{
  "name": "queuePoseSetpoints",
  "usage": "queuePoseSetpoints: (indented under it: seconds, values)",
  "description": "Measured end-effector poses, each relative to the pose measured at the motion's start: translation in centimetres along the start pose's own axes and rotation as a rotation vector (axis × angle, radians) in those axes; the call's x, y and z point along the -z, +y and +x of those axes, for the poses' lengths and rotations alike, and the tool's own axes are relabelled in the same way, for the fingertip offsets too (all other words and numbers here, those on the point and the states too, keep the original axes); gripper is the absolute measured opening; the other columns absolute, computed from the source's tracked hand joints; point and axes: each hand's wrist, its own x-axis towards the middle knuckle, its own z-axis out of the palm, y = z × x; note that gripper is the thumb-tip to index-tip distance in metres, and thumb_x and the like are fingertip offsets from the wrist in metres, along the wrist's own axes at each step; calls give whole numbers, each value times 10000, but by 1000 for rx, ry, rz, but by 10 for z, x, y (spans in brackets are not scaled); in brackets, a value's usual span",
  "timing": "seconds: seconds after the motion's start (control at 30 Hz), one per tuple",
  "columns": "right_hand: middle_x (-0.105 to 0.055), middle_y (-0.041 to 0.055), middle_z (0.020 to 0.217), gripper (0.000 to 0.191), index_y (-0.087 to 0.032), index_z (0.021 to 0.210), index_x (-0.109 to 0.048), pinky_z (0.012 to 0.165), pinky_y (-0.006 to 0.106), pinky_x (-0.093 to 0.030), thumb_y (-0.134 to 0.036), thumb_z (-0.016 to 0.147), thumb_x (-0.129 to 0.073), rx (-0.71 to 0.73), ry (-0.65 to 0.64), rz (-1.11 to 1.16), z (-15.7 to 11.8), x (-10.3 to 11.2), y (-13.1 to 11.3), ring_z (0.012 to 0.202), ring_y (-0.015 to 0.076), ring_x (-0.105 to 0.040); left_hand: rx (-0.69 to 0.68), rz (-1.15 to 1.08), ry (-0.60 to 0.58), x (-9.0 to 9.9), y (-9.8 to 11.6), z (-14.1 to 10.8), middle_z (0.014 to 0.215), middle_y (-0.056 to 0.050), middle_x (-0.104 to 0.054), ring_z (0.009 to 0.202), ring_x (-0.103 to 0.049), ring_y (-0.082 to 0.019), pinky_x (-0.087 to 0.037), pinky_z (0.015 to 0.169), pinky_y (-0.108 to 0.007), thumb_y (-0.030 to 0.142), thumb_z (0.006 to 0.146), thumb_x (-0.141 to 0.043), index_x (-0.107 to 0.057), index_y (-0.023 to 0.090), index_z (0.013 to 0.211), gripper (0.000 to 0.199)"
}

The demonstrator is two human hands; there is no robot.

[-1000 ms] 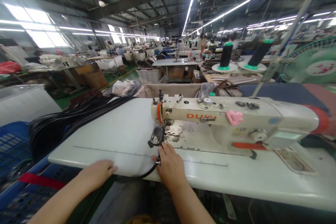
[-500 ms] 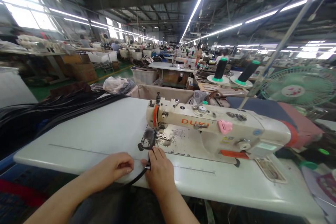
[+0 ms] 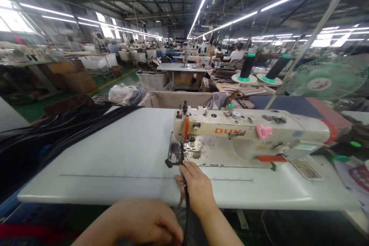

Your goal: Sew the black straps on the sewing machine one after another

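A narrow black strip (image 3: 187, 209) runs from the needle area of the white sewing machine (image 3: 230, 132) down over the table's front edge. My right hand (image 3: 198, 186) grips the strip just in front of the needle plate, with fingertips close to the presser foot. Low in the view, my left hand (image 3: 152, 221) is blurred and curled beside the strip's lower part; whether its fingers hold the strip is unclear.
Many long black strips (image 3: 86, 127) lie over the white table's (image 3: 129, 142) left side. Behind the machine are a fabric-lined bin (image 3: 178, 100), two black thread cones (image 3: 248, 67) and a green fan (image 3: 319, 82). People sit farther back.
My left hand has moved down and right, below the table's front edge. My right hand has the strip straighter, and it now reaches up to the needle area. The view has shifted.
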Motion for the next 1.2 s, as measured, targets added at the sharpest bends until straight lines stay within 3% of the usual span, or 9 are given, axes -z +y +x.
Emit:
queuePoseSetpoints:
  seconds: [0.07, 0.13, 0.2, 0.27, 0.4, 0.7, 1.0, 1.1, 1.2]
  values:
    - [-695, 101, 1382, 328, -194, 1288, -712, 1064, 433, -569, -256, 984, -607, 13, -4, -8, 0, 1, 0, 1306, 286, -619, 53, -36, 88, 12, -10, 7, 941, 1, -789, 863, -714, -153, -552, 826, -222, 217, 915, -555, -782, 237, 1038, 259]
    - [-692, 103, 1388, 356, -186, 1305, -705, 1074, 432, -563, -217, 961, -620, 38, -14, -21, 0, 2, 1, 1308, 289, -617, 135, 53, 336, 25, -25, 17, 922, -19, -775, 872, -709, -171, -555, 857, -264, 194, 916, -540, -769, 205, 973, 236]
    - [-699, 108, 1374, 354, -178, 1297, -709, 1078, 432, -561, -209, 955, -622, 50, -9, -38, 0, 2, 1, 1295, 288, -627, 157, 211, 601, 36, -42, 28, 1025, -53, -764, 987, -696, -201, -543, 957, -326, 165, 918, -540, -746, 182, 1012, 227]
    - [-713, 113, 1345, 326, -176, 1277, -717, 1072, 431, -566, -232, 976, -606, 50, 10, -48, 1, 2, 1, 1274, 278, -640, 112, 321, 723, 44, -55, 40, 1233, -91, -719, 1181, -647, -217, -486, 1101, -370, 95, 894, -544, -698, 166, 1181, 333]
    - [-727, 117, 1306, 319, -190, 1281, -705, 1032, 435, -587, -234, 992, -578, 67, 26, -18, 4, 5, -1, 1227, 268, -658, -13, 467, 681, 47, -67, 61, 1468, -119, -583, 1338, -563, -212, -427, 1196, -363, 85, 901, -588, -581, 159, 1381, 486]
    - [-752, 82, 1119, 481, -246, 1236, -707, 895, 381, -623, -14, 893, -464, 89, 212, 94, 4, 28, 7, 1047, 218, -707, -40, 1029, 831, 19, -85, 97, 1259, -165, -685, 1224, -651, -277, -466, 1152, -419, 88, 976, -530, -636, 75, 1287, 329]
    - [-737, 106, 1181, 310, -208, 1262, -707, 1002, 419, -546, -234, 968, -614, 108, 592, -403, 54, 143, 41, 1071, 262, -708, -108, 1144, 886, 11, -98, 100, 1278, -189, -700, 1204, -679, -279, -494, 1125, -414, 65, 957, -537, -628, 50, 1325, 379]
    - [-723, 109, 1289, 360, -183, 1323, -680, 1038, 393, -526, -319, 1006, -579, 35, 564, -550, 82, 174, 51, 1161, 270, -686, -111, 1133, 897, 10, -102, 102, 1272, -177, -709, 1210, -681, -279, -501, 1122, -414, 27, 934, -525, -637, 64, 1320, 404]
    - [-718, 104, 1319, 398, -169, 1334, -672, 1054, 376, -512, -386, 1039, -515, 7, 407, -622, 106, 188, 63, 1222, 262, -654, -104, 1124, 887, 10, -105, 103, 1284, -175, -707, 1237, -671, -277, -493, 1136, -431, -1, 921, -497, -632, 77, 1332, 440]
